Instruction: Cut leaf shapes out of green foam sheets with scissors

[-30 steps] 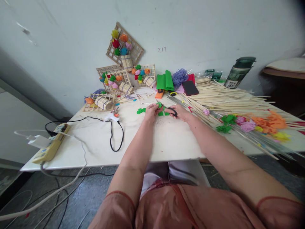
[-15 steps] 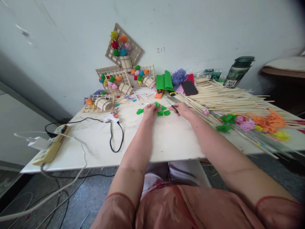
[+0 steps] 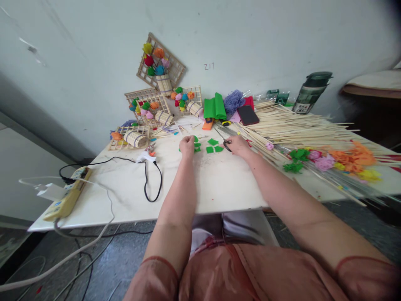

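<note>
My left hand (image 3: pixel 187 146) is low over the table among small green crepe paper pieces (image 3: pixel 197 147), its fingers pressed together. Whatever it pinches, if anything, is hidden behind the fingers. My right hand (image 3: pixel 238 146) grips a pair of dark-handled scissors (image 3: pixel 227 145), the blades pointing up and to the left. Between the hands several cut green squares (image 3: pixel 209 149) lie flat on the white table.
Bamboo lattices with paper flowers (image 3: pixel 164 85) stand at the back left. Behind my hands are folded green paper (image 3: pixel 215 106), purple string (image 3: pixel 234 100) and a phone (image 3: pixel 248 115). Sticks (image 3: pixel 291 125), paper flowers (image 3: pixel 326 163) and a bottle (image 3: pixel 312 93) lie right; a glue gun (image 3: pixel 146 156) and power strip (image 3: pixel 67 194) left.
My left hand has moved left, from beside the cut squares to the green pieces there. The green piece seen in its fingers no longer shows there. My right hand stays nearly in place with the scissors.
</note>
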The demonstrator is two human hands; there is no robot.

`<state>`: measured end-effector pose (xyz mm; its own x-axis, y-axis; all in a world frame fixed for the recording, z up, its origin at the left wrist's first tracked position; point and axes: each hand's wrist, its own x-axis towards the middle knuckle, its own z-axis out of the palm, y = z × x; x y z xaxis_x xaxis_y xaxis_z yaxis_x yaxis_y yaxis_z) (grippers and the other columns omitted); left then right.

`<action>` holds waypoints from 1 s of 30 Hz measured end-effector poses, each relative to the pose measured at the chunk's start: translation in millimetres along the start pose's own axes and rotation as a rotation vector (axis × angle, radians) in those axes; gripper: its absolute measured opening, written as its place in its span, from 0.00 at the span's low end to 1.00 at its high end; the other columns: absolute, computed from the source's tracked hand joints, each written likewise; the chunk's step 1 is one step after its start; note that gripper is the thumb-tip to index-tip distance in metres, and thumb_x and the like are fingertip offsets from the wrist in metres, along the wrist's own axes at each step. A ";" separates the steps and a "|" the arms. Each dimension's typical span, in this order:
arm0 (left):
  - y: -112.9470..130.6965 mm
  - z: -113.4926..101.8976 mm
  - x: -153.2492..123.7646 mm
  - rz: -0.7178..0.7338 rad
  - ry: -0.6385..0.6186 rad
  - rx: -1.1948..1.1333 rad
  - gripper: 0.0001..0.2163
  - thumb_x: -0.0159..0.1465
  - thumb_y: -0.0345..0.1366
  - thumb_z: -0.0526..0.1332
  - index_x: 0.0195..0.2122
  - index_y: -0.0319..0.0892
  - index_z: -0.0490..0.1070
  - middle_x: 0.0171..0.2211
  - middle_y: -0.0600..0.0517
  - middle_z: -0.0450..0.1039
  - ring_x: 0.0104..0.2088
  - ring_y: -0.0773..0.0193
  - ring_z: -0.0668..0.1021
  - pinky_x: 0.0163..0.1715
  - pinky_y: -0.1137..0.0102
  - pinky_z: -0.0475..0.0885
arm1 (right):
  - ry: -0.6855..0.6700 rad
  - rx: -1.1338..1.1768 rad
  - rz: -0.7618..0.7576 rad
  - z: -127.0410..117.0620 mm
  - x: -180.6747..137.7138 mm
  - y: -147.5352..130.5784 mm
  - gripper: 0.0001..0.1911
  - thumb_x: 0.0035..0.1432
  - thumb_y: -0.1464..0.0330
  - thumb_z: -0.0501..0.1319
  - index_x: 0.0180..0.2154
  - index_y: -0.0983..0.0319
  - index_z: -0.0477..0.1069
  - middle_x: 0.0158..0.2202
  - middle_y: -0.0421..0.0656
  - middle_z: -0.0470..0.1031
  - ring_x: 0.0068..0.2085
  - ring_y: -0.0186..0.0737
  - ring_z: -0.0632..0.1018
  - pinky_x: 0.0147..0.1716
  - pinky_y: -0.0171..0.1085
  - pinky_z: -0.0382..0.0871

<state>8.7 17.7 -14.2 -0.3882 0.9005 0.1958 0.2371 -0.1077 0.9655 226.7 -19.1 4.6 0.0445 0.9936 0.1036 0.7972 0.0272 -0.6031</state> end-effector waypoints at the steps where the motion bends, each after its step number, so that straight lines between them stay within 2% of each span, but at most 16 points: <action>1: -0.6 -0.1 0.7 -0.010 0.022 0.003 0.09 0.55 0.43 0.61 0.25 0.43 0.70 0.21 0.54 0.69 0.27 0.64 0.78 0.22 0.75 0.66 | 0.004 -0.001 -0.005 -0.2 -0.7 -0.6 0.22 0.52 0.50 0.64 0.38 0.60 0.81 0.29 0.42 0.80 0.23 0.35 0.77 0.27 0.34 0.69; 5: 1.3 1.6 0.2 -0.046 0.056 -0.035 0.11 0.54 0.44 0.63 0.24 0.42 0.68 0.19 0.55 0.67 0.24 0.67 0.76 0.22 0.76 0.68 | 0.003 -0.009 -0.017 0.3 -1.3 -1.2 0.22 0.52 0.50 0.63 0.39 0.59 0.81 0.29 0.42 0.80 0.25 0.37 0.78 0.28 0.34 0.70; 9: 9.4 6.9 -6.0 -0.084 -0.042 -0.135 0.11 0.55 0.42 0.63 0.24 0.41 0.67 0.20 0.55 0.68 0.21 0.70 0.74 0.24 0.74 0.72 | -0.002 -0.014 -0.027 1.7 -0.7 -1.6 0.21 0.52 0.50 0.64 0.39 0.59 0.81 0.28 0.42 0.79 0.26 0.37 0.77 0.30 0.35 0.70; 11: 12.7 7.6 -7.7 -0.052 -0.078 -0.169 0.10 0.55 0.42 0.62 0.25 0.41 0.67 0.21 0.55 0.69 0.24 0.69 0.75 0.27 0.74 0.73 | 0.004 -0.017 -0.049 2.9 -0.1 -1.8 0.21 0.51 0.51 0.64 0.40 0.58 0.81 0.29 0.42 0.80 0.27 0.38 0.78 0.30 0.35 0.70; 14: 13.7 1.5 -5.6 0.005 0.007 -0.043 0.09 0.53 0.42 0.64 0.25 0.42 0.69 0.23 0.53 0.71 0.29 0.63 0.78 0.30 0.70 0.75 | -0.009 -0.021 -0.082 4.9 0.2 -2.2 0.21 0.51 0.51 0.65 0.41 0.57 0.81 0.30 0.41 0.81 0.28 0.38 0.78 0.30 0.34 0.70; 17: 12.3 -9.7 -2.5 0.038 0.082 0.122 0.06 0.52 0.39 0.64 0.27 0.43 0.73 0.28 0.47 0.74 0.42 0.52 0.80 0.39 0.62 0.75 | -0.009 -0.035 -0.099 6.3 -0.9 -3.5 0.20 0.50 0.52 0.66 0.41 0.57 0.81 0.31 0.41 0.81 0.30 0.39 0.78 0.29 0.33 0.69; 20: 12.9 -17.5 -3.7 0.023 0.145 0.334 0.07 0.54 0.34 0.63 0.33 0.41 0.77 0.40 0.40 0.75 0.57 0.45 0.71 0.55 0.52 0.67 | -0.006 -0.060 -0.099 6.5 -2.3 -5.1 0.21 0.50 0.52 0.66 0.41 0.57 0.81 0.32 0.41 0.81 0.31 0.39 0.79 0.28 0.33 0.67; 22: 15.1 -19.2 -6.0 -0.005 0.148 0.470 0.11 0.53 0.31 0.63 0.38 0.40 0.78 0.46 0.37 0.74 0.62 0.44 0.66 0.60 0.50 0.60 | -0.020 -0.079 -0.100 6.3 -2.5 -5.7 0.21 0.50 0.52 0.65 0.41 0.57 0.81 0.32 0.42 0.81 0.31 0.40 0.79 0.28 0.33 0.66; 25: 20.0 -19.1 -8.5 0.032 0.047 0.601 0.16 0.51 0.28 0.64 0.42 0.44 0.78 0.53 0.40 0.71 0.65 0.46 0.60 0.63 0.50 0.55 | -0.026 -0.096 -0.102 6.4 -1.5 -5.3 0.21 0.50 0.51 0.65 0.41 0.57 0.81 0.32 0.42 0.81 0.30 0.39 0.79 0.27 0.33 0.65; 30: 26.1 -20.7 -10.3 0.108 -0.297 0.781 0.14 0.51 0.31 0.65 0.38 0.53 0.78 0.65 0.58 0.61 0.69 0.45 0.49 0.65 0.42 0.40 | -0.009 -0.116 -0.112 7.2 0.1 -3.0 0.22 0.51 0.50 0.65 0.41 0.57 0.81 0.31 0.43 0.81 0.31 0.40 0.79 0.27 0.33 0.64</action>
<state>0.5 -3.2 12.5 -0.1030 0.9873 0.1213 0.8501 0.0241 0.5260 220.0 -18.2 0.7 -0.0536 0.9861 0.1571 0.8612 0.1253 -0.4927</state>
